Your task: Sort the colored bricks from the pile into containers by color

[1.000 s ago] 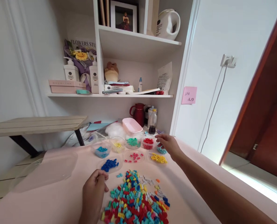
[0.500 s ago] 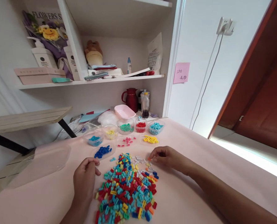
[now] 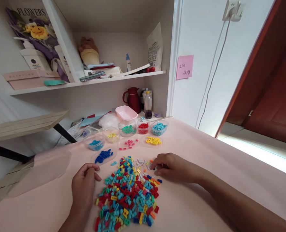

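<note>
My right hand [image 3: 170, 166] is low over the far right edge of a heap of small plastic building bricks [image 3: 128, 193]. Its fingers curl down with the tips close together; what lies between them I cannot make out. An orange brick [image 3: 151, 160] lies just beyond the fingertips, and white bricks [image 3: 140, 162] are to their left. My left hand [image 3: 85, 180] rests on the table left of the heap, loosely curled, thumb and forefinger apart with nothing between them. Beyond it sit dark blue bricks [image 3: 103, 156] in a clear shallow tray.
Clear tubs hold light blue [image 3: 159, 126], red [image 3: 143, 127], green [image 3: 128, 129], pale yellow [image 3: 112, 135] and blue bricks [image 3: 95, 143]. Yellow bricks [image 3: 153, 140] and pink bricks [image 3: 128, 144] lie in shallow trays. A pink basin [image 3: 126, 112], a red jug [image 3: 133, 99] and a bottle [image 3: 148, 104] stand behind.
My right hand has shifted slightly toward the heap, and an orange brick now lies past its fingertips. My left hand keeps its pose. The whole view has moved a little.
</note>
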`<state>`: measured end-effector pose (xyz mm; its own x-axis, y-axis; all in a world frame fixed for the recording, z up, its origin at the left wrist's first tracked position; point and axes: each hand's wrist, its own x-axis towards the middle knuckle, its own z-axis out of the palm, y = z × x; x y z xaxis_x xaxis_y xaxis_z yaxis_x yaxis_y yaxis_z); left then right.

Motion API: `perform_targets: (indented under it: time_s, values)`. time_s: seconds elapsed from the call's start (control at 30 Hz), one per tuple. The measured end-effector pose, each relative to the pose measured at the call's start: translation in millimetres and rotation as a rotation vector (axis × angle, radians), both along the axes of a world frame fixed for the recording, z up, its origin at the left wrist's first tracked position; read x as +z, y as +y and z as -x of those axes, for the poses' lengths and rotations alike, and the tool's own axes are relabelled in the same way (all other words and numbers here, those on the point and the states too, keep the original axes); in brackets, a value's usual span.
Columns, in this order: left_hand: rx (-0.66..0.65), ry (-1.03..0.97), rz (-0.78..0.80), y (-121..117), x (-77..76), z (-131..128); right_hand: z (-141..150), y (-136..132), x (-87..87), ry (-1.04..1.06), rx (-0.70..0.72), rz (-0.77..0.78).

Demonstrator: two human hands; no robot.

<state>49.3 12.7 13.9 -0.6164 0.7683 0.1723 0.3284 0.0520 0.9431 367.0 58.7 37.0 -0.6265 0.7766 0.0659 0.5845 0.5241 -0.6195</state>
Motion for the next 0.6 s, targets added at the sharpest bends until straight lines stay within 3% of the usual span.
perform_targets:
  time_s: [0.1, 0.23, 0.3, 0.37, 0.47, 0.6]
  values:
    - [-0.008, -0.008, -0.017, 1.0, -2.0, 1.1, -1.2, -0.8, 3.2, 0.030, 0.003, 0.019]
    - [-0.002, -0.010, -0.027, 0.4, -1.6, -0.5, -7.4, -3.5, 10.2, 0.060, 0.199, 0.255]
    - [-0.004, -0.007, -0.023, -0.4, -0.6, -1.9, -8.0, -5.2, 11.0, 0.035, 0.280, 0.297]
    - [-0.006, -0.010, -0.022, -0.8, -0.3, -2.6, -6.1, -6.0, 9.0, 0.013, 0.263, 0.206]
    - [-0.012, -0.012, -0.034, -0.3, -2.1, -1.5, -2.5, -4.8, 4.8, 0.013, 0.115, 0.000]
    - [-0.022, 0.009, -0.028, 0.1, -4.1, -0.4, -1.6, -3.5, 6.0, 0.076, 0.090, -0.050]
